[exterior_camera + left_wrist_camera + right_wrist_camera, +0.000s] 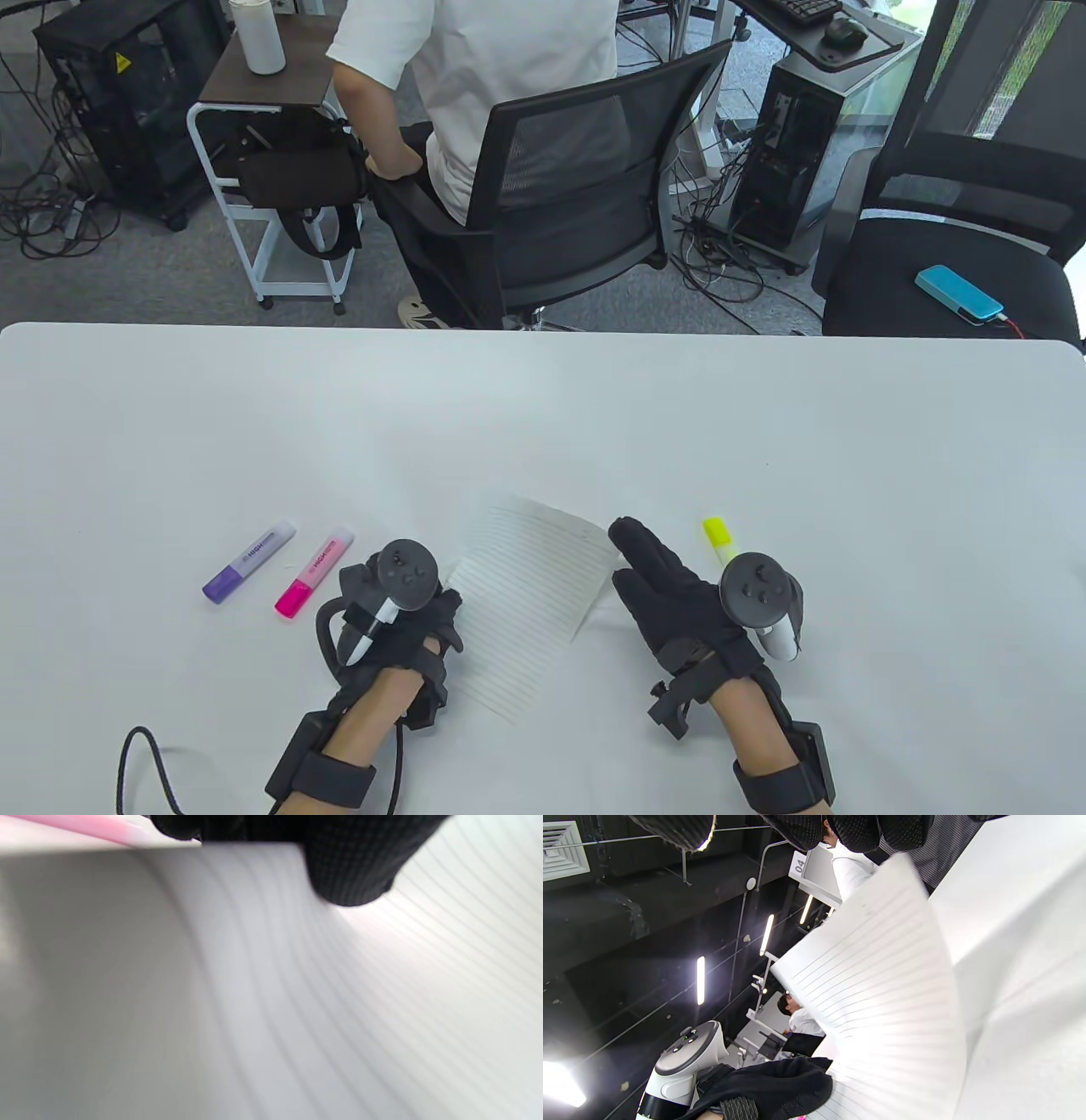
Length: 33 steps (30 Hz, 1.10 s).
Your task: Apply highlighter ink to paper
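A sheet of lined paper (pixel 530 594) lies between my hands near the table's front edge, with its sides curling up. My left hand (pixel 441 611) pinches its left edge; in the left wrist view a gloved fingertip (pixel 348 870) lies on the curved sheet (pixel 339 1005). My right hand (pixel 636 560) has its fingers stretched out at the sheet's right edge. In the right wrist view the fingertips (pixel 857 830) hang spread just above the raised paper (pixel 882 984). A yellow highlighter (pixel 717 535) lies just right of my right hand, partly hidden by the tracker.
A pink highlighter (pixel 314 573) and a purple highlighter (pixel 249 562) lie capped to the left of my left hand. The white table (pixel 543 407) stretches far beyond the paper. A person on an office chair (pixel 560 195) sits behind the table's far edge.
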Each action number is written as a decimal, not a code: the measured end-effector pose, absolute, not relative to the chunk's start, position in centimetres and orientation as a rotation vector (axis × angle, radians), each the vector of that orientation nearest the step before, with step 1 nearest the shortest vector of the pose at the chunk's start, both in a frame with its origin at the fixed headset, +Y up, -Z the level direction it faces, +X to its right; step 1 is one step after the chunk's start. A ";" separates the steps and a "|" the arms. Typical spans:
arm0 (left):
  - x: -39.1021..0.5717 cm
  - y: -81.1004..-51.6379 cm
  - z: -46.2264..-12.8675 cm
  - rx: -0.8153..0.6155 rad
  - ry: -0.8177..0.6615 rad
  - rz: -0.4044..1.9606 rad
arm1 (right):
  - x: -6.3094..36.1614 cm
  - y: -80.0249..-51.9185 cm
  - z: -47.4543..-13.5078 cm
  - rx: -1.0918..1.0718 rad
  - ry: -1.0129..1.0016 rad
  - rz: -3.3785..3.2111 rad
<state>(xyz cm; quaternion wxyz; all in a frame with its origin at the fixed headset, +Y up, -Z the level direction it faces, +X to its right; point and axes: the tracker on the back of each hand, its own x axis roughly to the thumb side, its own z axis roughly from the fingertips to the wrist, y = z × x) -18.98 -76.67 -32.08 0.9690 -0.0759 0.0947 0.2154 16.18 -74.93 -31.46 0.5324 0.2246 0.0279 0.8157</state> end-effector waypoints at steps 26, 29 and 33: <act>-16.9 -78.1 -38.4 -0.240 0.634 0.177 | 16.3 -75.0 -31.5 0.525 0.089 1.965; -16.6 -78.1 -38.5 -0.247 0.632 0.159 | 16.2 -75.1 -31.6 0.528 0.089 1.970; -15.9 -78.0 -38.8 -0.234 0.568 0.111 | 16.2 -75.2 -31.6 0.528 0.089 1.975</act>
